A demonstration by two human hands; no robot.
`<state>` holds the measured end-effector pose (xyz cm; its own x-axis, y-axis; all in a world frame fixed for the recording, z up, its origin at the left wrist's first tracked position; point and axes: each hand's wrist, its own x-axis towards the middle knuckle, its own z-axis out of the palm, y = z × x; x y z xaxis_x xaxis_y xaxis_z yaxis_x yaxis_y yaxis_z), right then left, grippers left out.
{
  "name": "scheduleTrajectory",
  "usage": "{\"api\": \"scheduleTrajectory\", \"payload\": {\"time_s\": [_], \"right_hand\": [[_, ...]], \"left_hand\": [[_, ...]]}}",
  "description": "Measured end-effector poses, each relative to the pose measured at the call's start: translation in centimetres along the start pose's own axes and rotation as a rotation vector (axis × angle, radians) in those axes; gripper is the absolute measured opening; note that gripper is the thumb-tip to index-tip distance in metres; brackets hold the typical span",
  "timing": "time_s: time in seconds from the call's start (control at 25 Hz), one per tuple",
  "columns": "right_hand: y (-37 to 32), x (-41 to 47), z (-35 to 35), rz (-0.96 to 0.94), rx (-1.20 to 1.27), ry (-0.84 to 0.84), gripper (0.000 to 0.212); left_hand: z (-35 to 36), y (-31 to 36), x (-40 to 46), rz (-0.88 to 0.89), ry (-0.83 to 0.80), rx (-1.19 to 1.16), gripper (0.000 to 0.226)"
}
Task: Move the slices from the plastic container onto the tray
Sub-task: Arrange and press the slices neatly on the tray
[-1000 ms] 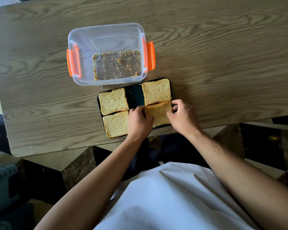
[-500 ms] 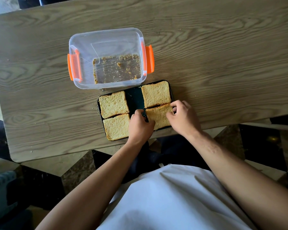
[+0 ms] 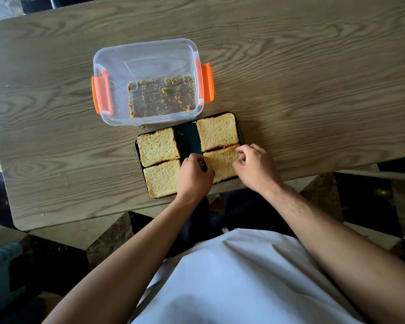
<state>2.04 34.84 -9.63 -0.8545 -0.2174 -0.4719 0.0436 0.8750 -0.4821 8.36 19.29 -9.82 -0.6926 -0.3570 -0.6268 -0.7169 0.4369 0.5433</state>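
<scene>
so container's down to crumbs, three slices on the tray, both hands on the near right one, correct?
Not quite: the head view shows four slices on the tray, not three. The container holds only crumbs, and the left hand and right hand are both on the near right slice.

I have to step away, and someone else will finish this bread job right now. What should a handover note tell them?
Left hand: fingers at the left edge of the near-right slice, whether gripping it is unclear.
Right hand: fingertips pinching that slice's right edge.
Tray: four slices, two on the left, two on the right, a bare strip down the middle.
Plastic container: only crumbs inside.
Done: all slices are out of the container.
Left: settle the near-right slice flat and let go.
</scene>
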Motion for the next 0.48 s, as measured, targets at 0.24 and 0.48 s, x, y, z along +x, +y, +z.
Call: {"api": "scheduleTrajectory", "payload": {"time_s": [0.24, 0.48], "right_hand": [[-0.1, 0.1, 0.4, -0.131, -0.063, 0.003, 0.052], [0.1, 0.6, 0.5, -0.164, -0.077, -0.001, 0.056]], "left_hand": [[1.0, -0.6, -0.5, 0.710, 0.139, 0.704, 0.052], [1.1, -0.8, 0.0, 0.623, -0.002, 0.718, 0.063]]}}
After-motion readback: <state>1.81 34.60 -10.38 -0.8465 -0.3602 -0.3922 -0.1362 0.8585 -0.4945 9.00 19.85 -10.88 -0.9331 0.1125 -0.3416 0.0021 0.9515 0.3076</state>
